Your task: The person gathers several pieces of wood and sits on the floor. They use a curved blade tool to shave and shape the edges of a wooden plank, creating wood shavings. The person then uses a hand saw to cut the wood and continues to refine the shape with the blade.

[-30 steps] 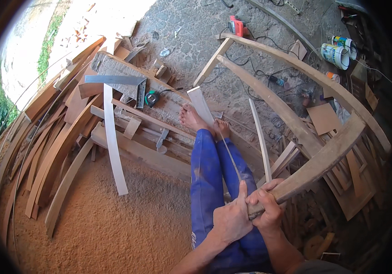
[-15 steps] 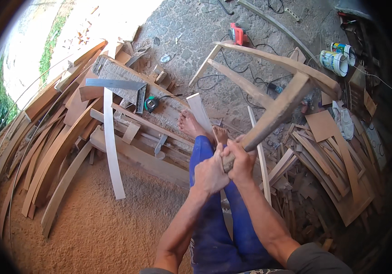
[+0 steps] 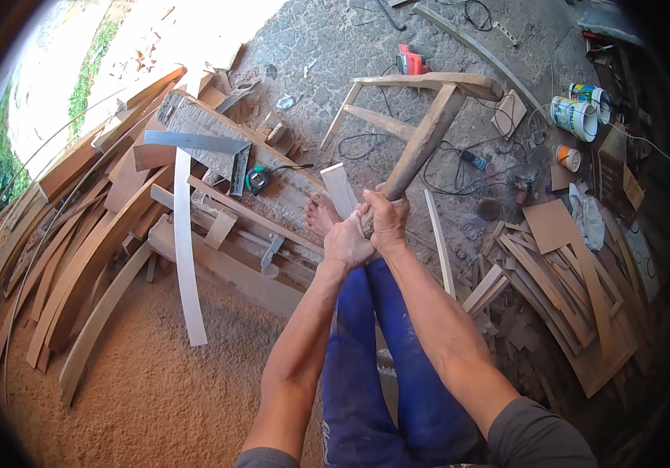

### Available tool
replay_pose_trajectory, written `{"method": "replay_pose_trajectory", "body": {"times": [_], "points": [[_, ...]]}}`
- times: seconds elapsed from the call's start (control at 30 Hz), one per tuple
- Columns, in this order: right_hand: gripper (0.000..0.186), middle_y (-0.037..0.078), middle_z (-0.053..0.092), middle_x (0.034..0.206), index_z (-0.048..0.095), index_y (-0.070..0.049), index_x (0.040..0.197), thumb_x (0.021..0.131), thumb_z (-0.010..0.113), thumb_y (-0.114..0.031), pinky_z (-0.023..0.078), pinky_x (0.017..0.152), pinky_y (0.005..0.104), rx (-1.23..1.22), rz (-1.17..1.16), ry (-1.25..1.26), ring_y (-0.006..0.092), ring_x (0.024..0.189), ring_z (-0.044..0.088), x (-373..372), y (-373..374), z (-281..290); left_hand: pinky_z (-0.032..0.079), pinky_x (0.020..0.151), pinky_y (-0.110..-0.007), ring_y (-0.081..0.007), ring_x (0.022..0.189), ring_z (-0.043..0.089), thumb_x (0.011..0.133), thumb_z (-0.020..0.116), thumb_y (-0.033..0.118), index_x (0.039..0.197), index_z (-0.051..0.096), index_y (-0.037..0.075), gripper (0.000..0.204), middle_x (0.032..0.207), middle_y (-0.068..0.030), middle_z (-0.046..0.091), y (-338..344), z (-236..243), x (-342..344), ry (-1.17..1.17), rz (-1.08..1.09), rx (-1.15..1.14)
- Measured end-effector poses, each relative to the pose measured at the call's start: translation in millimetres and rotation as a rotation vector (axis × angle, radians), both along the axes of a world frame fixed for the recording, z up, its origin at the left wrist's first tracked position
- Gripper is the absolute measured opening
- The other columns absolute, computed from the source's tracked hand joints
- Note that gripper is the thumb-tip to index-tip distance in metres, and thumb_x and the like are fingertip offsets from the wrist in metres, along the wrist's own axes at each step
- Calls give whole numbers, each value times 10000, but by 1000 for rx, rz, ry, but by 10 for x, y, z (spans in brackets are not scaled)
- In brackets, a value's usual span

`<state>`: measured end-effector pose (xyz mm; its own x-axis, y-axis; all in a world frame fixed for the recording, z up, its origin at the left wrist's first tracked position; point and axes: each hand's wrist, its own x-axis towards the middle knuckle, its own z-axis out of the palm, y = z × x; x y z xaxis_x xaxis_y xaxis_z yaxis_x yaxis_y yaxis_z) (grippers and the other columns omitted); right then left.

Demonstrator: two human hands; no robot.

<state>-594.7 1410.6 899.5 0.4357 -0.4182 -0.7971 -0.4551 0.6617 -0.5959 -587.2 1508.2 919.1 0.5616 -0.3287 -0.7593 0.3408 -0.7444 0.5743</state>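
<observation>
left hand (image 3: 348,243) and right hand (image 3: 387,218): fingers clamped together round the near end of a curved wooden frame piece (image 3: 427,132), above blue-trousered legs | two white labelled paint cans (image 3: 577,109) stand far right, small orange tin (image 3: 568,157) beside | green tape measure (image 3: 257,180) lies left on planks

We count two hands, the left (image 3: 348,243) and the right (image 3: 388,220), one wooden frame (image 3: 421,117), one steel square (image 3: 202,148), one tape measure (image 3: 257,180), two paint cans (image 3: 577,109), one red power tool (image 3: 409,61), and one pale curved slat (image 3: 186,257).
</observation>
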Motion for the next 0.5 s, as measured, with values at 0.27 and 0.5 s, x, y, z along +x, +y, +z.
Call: {"method": "replay_pose_trajectory", "body": {"times": [0.27,0.5], "points": [[146,107,610,703,451,49,992,898,554,8,549,683,314,-153,55,88,153,654,617,-835,-125,3011,550,605,-438,-347,712,719,669,756,265,1482,374,-61,956,788,-192,707,28,2574,-920,66,14,-161],[184,48,567,637,499,-63,794,828,644,46,482,542,305,-110,-47,-6,158,525,574,-237,32,596,550,764,-510,-414,864,709,746,731,405,1473,411,8,888,939,-255,718,17,481,-211,66,-129,32]]}}
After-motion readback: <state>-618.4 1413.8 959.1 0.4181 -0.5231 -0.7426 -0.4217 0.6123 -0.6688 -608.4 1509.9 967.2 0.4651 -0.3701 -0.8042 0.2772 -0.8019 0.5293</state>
